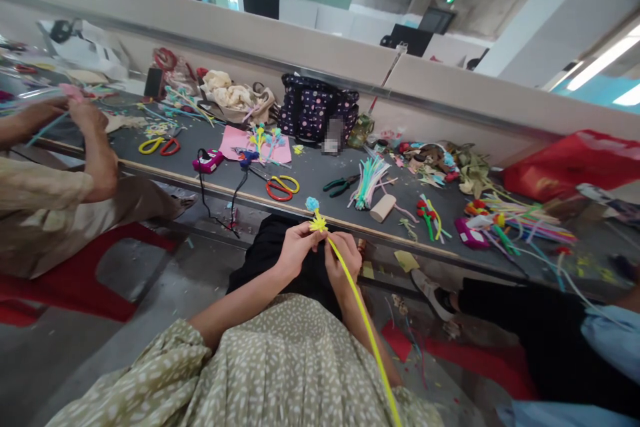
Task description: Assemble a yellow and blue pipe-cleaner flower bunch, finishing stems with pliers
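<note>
Just in front of the table edge, both hands meet at a small pipe-cleaner flower with a fluffy blue tip (312, 204) and a spiky yellow burst (319, 223) beneath it. My left hand (294, 253) pinches the flower at the yellow part from the left. On the other side, my right hand (344, 255) is closed on a long yellow pipe cleaner (361, 305), which runs from the burst down past my right forearm. Some fingertips are hidden behind the work. Nearest on the table are red-and-yellow scissors (281, 188) and dark green pliers (341, 185).
A pink sheet (235, 144) holds finished flowers and a blue glue gun (247, 157), whose cord hangs over the edge. Pipe-cleaner bundles (370, 180), a beige block (383, 208) and a dark dotted bag (320, 107) stand around. People sit at left and right.
</note>
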`<state>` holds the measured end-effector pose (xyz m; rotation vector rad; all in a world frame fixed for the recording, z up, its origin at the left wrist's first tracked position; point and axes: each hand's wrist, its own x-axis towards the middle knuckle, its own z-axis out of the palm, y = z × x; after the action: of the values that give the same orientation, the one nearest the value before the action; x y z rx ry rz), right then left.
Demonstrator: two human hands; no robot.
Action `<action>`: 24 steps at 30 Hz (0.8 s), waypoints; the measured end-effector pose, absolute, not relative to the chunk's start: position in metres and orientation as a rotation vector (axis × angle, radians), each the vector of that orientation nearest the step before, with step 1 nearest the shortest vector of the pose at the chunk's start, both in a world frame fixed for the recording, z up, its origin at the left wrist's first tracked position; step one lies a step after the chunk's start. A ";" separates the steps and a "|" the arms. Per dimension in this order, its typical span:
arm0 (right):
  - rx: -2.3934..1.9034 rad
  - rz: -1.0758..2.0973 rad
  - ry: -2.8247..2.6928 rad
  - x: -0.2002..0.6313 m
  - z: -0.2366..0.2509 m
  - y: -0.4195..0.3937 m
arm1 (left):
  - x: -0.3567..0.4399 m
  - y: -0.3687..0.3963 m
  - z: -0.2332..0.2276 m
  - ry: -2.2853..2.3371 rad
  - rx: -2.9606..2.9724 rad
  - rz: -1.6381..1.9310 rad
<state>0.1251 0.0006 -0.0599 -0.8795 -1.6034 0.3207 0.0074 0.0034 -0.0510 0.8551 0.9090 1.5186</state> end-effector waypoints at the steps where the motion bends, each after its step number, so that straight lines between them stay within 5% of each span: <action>1: -0.879 0.313 -1.601 0.124 -0.059 0.000 | 0.008 0.004 -0.052 0.915 0.843 1.530; 12: -0.909 0.467 -1.490 0.117 -0.052 -0.002 | 0.010 0.006 -0.055 0.979 0.768 1.594; 24: -0.828 1.452 -0.848 0.117 -0.054 0.002 | 0.002 0.001 -0.048 0.931 1.015 1.597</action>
<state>0.1172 0.0021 -0.0535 -0.8281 -0.8482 1.4522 0.0018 0.0009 -0.0477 1.0148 0.9314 1.5969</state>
